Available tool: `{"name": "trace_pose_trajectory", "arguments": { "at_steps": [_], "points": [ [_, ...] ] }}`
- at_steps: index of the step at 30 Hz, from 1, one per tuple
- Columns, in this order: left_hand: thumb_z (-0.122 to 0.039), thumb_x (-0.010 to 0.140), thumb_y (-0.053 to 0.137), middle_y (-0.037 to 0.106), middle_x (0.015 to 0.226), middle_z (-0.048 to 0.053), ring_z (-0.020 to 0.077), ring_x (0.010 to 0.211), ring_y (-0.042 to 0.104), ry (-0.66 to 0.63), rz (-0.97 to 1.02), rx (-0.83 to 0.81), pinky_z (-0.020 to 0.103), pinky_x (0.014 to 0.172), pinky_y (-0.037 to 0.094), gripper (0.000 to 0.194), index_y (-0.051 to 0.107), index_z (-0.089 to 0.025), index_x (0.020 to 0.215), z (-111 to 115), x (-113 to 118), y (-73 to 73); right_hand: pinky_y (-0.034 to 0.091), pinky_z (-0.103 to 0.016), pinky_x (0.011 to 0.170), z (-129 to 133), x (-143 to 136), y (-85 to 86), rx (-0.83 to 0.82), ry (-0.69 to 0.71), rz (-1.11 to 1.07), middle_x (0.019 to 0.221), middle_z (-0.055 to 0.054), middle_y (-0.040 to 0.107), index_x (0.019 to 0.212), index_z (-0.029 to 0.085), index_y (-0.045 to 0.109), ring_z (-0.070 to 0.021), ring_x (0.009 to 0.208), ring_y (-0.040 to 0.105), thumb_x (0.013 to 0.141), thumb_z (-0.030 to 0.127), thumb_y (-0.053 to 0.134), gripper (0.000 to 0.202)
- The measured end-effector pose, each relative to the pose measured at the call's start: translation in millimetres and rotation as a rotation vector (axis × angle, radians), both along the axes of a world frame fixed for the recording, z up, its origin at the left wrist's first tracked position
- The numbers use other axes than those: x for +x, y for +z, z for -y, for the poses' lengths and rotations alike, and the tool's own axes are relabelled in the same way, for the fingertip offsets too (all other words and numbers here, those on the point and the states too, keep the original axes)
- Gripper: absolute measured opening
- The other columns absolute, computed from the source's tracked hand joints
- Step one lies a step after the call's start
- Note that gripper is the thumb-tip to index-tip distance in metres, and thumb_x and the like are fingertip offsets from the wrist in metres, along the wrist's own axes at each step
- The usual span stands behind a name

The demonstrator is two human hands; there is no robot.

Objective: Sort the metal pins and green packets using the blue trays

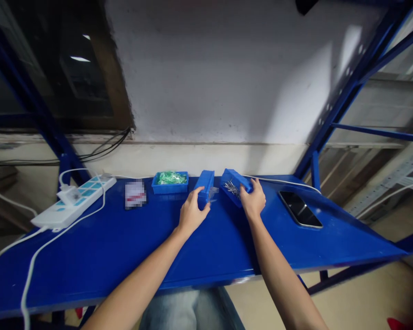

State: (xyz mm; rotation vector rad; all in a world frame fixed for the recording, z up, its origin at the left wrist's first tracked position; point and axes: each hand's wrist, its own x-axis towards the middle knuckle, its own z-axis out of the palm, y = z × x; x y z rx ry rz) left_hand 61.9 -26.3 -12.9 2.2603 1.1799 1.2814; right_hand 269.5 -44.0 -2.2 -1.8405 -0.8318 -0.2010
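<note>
Bench [216, 247] in blue; clock counts from the view's centre. At 6 o'clock, the left hand [192, 213] pinches a tilted bin [204, 181] with clear plastic [212, 193] at its mouth. Between 4 and 5, the right hand [254, 200] pinches a second bin [240, 178] holding metal pins [231, 187]. A slipping grip or steeper tilt could spill either, perhaps towards the phone [300, 209] at 4.

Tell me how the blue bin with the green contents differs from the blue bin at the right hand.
The green-filled bin holds shiny green packaging; the tilted bin holds thin silvery pieces. The green-filled bin sits level on the table, while the tilted bin is tipped. No hand touches the green-filled bin; the right hand grips the tilted bin. Both are blue and open-topped.
</note>
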Motion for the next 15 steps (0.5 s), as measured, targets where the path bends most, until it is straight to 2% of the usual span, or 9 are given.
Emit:
{"name": "trace_pose_trajectory", "arguments": {
  "at_steps": [5,8,15],
  "points": [
    [-0.026,0.076,0.059,0.054,0.125,0.011,0.0265,0.112,0.056,0.047,0.027,-0.005,0.040,0.089,0.048,0.062,0.030,-0.024,0.130,0,-1,-0.3,0.042,-0.039,0.092,1,8,-1.2,0.008,-0.025,0.028,0.136,-0.008,0.048,0.118,0.022,0.060,-0.0273,0.108,0.056,0.075,0.034,0.052,0.045],
    [-0.025,0.076,0.060,0.057,0.120,0.011,0.0256,0.106,0.059,0.031,0.042,-0.010,0.039,0.087,0.049,0.063,0.029,-0.023,0.130,-2,-2,0.0,0.041,-0.038,0.094,0,14,-3.3,0.031,-0.013,0.027,0.128,-0.010,0.054,0.119,0.018,0.058,-0.0263,0.109,0.055,0.074,0.030,0.050,0.047],
    [-0.024,0.074,0.060,0.053,0.127,0.011,0.0250,0.117,0.052,-0.120,0.021,0.047,0.040,0.096,0.044,0.062,0.033,-0.023,0.130,-8,-16,7.3,0.043,-0.039,0.086,-4,23,-10.7,0.027,0.010,-0.123,0.099,-0.014,0.066,0.124,0.011,0.052,-0.0282,0.092,0.061,0.070,0.037,0.052,0.060]
  ]
}}
